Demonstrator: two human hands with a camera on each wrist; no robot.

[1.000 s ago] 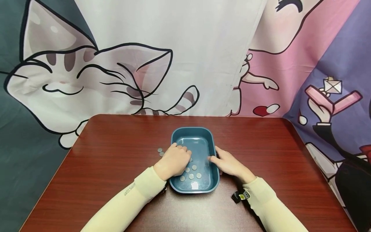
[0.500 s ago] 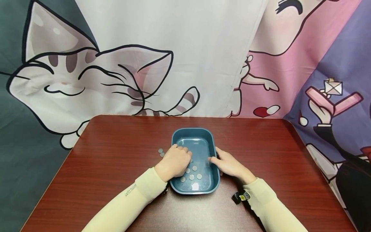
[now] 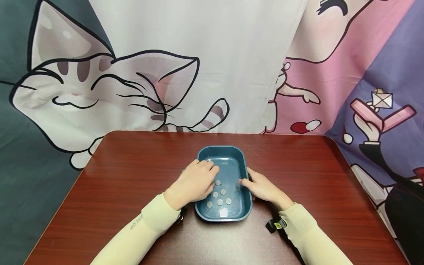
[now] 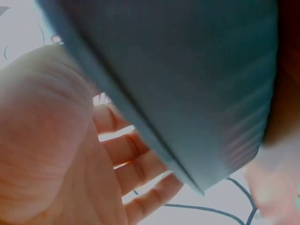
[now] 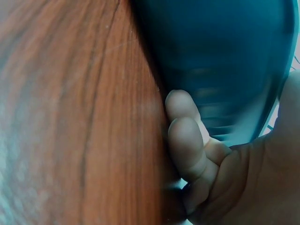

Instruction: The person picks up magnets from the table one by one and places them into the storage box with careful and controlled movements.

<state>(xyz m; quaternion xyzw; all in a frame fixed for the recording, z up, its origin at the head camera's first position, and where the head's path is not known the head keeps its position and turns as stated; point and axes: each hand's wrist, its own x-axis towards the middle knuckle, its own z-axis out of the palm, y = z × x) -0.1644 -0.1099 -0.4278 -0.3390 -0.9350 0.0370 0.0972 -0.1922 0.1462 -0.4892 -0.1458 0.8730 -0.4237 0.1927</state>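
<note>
A deep blue rectangular tray [image 3: 245, 217] stands on the table, with several silver coins [image 3: 223, 192] lying flat on its floor, mostly in the near left part. My left hand [image 3: 193, 180] crosses the tray's left rim, palm down, fingers over the inside. In the left wrist view its loosely bent fingers [image 4: 136, 152] show beyond the tray's rim, and no coin is visible in them. On the opposite side my right hand [image 3: 263, 187] grips the tray wall, thumb over the rim. Its fingers [image 5: 185, 140] lie low along the outer wall in the right wrist view.
The reddish-brown wooden table [image 3: 139, 158] runs back to a cartoon-printed cloth [image 3: 225, 66]. A sliver of a coin [image 3: 183, 170] shows on the table just beyond my left hand. Black wrist cameras sit under both sleeves.
My left hand has shifted left and slightly up, its fingers less tightly curled, uncovering one more coin in the tray and covering the loose coins on the table. The right hand stays in place.
</note>
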